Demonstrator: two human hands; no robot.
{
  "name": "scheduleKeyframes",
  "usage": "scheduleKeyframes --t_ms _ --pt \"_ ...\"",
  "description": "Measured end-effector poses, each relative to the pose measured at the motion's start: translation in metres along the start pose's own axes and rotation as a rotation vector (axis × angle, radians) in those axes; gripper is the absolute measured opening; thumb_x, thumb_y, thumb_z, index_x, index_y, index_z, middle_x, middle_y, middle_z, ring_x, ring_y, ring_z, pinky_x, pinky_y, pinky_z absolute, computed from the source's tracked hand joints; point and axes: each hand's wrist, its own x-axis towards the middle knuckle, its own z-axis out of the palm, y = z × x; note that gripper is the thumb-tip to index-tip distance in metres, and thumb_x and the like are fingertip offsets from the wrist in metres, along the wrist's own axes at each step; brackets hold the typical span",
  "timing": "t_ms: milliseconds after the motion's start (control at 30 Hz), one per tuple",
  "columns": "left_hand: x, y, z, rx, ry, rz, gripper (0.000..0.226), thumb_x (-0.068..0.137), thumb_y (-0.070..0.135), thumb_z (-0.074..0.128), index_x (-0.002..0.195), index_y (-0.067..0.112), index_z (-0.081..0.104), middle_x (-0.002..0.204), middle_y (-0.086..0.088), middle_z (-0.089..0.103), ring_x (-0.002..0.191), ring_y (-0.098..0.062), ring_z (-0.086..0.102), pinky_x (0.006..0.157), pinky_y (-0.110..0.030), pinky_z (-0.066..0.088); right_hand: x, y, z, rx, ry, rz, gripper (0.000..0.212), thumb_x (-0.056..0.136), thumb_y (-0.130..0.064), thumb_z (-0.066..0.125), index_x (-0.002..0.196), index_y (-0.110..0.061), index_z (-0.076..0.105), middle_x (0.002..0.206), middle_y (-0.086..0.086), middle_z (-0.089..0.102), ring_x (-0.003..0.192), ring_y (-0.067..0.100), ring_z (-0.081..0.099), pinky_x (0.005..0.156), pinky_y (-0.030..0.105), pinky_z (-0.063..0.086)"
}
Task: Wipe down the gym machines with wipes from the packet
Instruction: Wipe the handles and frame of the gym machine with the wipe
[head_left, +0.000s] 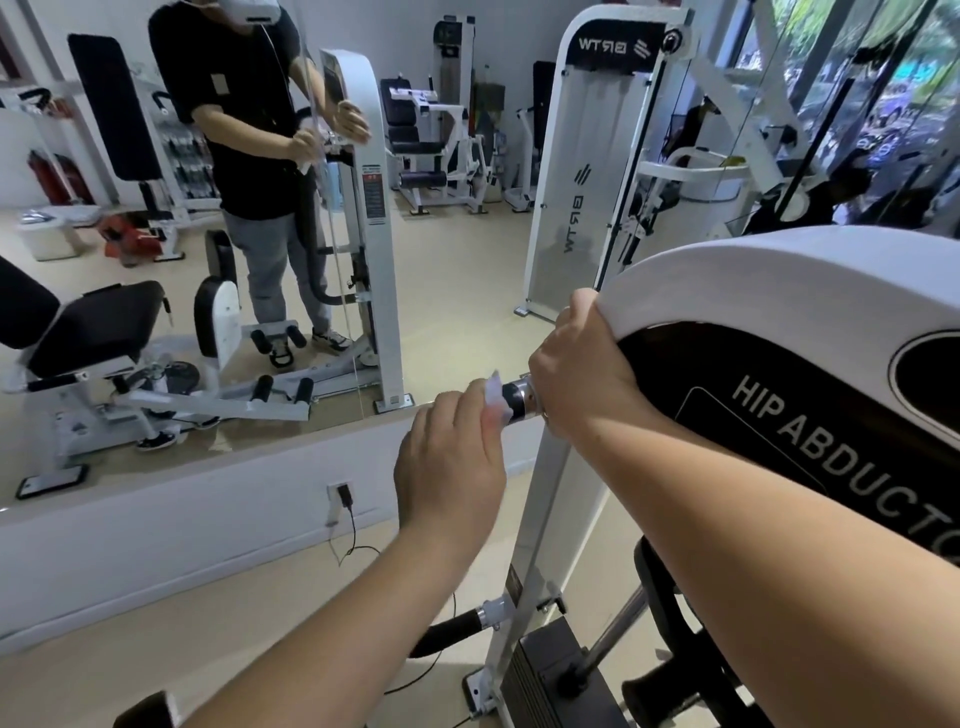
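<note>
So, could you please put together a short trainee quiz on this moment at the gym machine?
1. True or false: the left hand pinches a wipe against the short handle.
2. What does the right hand grip? A) the white cover at its edge; B) a packet; C) a wall socket.
3. Fill in: the first word printed on the black panel is ____.
Key: 1 true; 2 A; 3 HIP.

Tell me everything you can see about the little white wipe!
The wipe is small, white and thin, and it looks soft and crumpled. The left hand pinches it and holds it against the end of a short black and chrome handle. One corner pokes up above the fingers. Part of it is hidden inside the hand.
</note>
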Motion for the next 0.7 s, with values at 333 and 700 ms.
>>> scheduleKeyframes --t_ms 333,700 --pt "0.080 0.025 -0.020 -0.641 -0.712 -0.443 0.034 0.095 0.032 0.034 0.073 0.012 0.048 0.060 -0.014 0.052 0.049 -0.025 0.041 0.056 -0.031 0.035 -0.003 0.006 -0.006 0.022 -0.011 0.001 0.022 0.094 -0.035 0.049 0.078 -0.021 0.044 0.074 -0.001 0.043 0.096 0.027 0.045 0.099 0.045 0.029" --pt "0.005 0.002 0.014 0.235 0.121 0.243 0.036 0.101 0.025 0.040 0.126 0.019 0.066 0.109 -0.007 0.065 0.089 -0.033 0.058 0.071 -0.041 0.046 -0.005 0.004 -0.004 0.011 -0.028 -0.011 0.022 0.095 -0.036 0.051 0.081 -0.020 0.048 0.078 -0.003 0.047 0.096 0.028 0.042 0.100 0.048 0.028"
